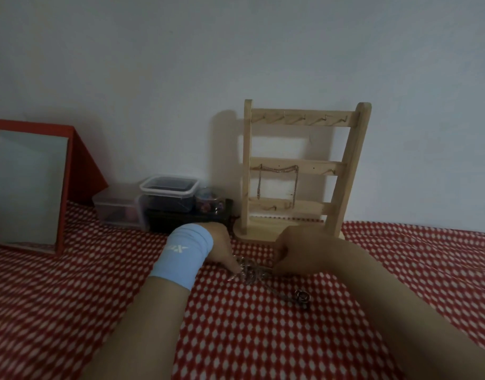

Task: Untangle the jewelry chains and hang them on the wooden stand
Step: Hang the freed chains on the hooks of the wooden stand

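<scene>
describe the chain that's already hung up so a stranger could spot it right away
Find the wooden stand against the pale wall, behind both hands. On the left half of its middle bar hangs one chain, draped across hooks with both ends dangling. It alone is off the cloth; the tangled chains lie on the red patterned cloth.
</scene>
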`<state>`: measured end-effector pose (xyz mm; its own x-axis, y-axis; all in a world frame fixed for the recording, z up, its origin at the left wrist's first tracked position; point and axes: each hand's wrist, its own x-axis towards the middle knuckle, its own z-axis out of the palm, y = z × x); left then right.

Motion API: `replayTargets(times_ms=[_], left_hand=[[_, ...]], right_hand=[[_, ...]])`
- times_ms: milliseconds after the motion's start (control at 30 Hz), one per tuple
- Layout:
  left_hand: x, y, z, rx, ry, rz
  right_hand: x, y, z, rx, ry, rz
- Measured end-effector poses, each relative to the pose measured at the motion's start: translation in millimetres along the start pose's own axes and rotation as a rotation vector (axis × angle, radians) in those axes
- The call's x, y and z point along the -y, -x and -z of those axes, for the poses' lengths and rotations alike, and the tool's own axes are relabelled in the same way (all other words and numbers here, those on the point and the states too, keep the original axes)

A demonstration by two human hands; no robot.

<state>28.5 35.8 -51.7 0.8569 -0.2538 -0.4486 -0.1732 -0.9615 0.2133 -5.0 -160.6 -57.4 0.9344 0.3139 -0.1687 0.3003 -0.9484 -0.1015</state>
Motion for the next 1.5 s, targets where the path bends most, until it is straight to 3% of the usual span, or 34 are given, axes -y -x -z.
replayTargets(times_ms=[100,200,300,400,500,700,867,967,1167,1300,1400,1500], left_hand=[[-2.3,-8.7,-9.3,-0.084,0.143,-0.143],[-2.1,-12.8,-8.9,-0.186,0.263,-0.233],[-2.4,-9.9,-1.6,-0.229,0.463,-0.300],[-2.1,-4.2,3.3,-0.197,0.633,-0.352],[-1.1,0.4,4.9,-0.151,0.800,-0.400],[-3.7,7.4,13.4,-0.320,0.818,-0.362],[-5.5,11.5,18.2,-0.420,0.767,-0.334],[-6.5,10.5,21.1,-0.467,0.705,-0.354],[-8.5,9.9,26.7,-0.639,0.626,-0.381],[-12.0,13.2,23.5,-0.483,0.502,-0.377],[-18.6,16.2,18.9,-0.367,0.543,-0.439],[-16.4,18.4,21.2,-0.354,0.588,-0.491]], right_hand=[[4.4,0.1,1.5,-0.059,0.019,-0.058],[16.5,-2.9,-5.7,-0.137,-0.271,-0.013],[16.9,-8.3,-12.0,-0.211,-0.391,-0.003],[7.8,-11.0,-11.7,-0.326,-0.633,0.004],[6.8,-7.9,-7.4,-0.319,-0.960,-0.041],[13.1,-8.8,-6.6,-0.363,-1.096,-0.104],[15.0,-7.0,-3.1,-0.387,-1.381,-0.060],[15.5,-6.9,-1.1,-0.465,-1.391,-0.133],[7.5,-6.1,0.4,-0.473,-1.079,-0.240],[8.6,-5.0,5.2,-0.681,-0.971,-0.118],[12.4,-5.4,7.7,-0.598,-1.168,-0.046],[13.3,-3.9,4.4,-0.549,-1.291,-0.066]])
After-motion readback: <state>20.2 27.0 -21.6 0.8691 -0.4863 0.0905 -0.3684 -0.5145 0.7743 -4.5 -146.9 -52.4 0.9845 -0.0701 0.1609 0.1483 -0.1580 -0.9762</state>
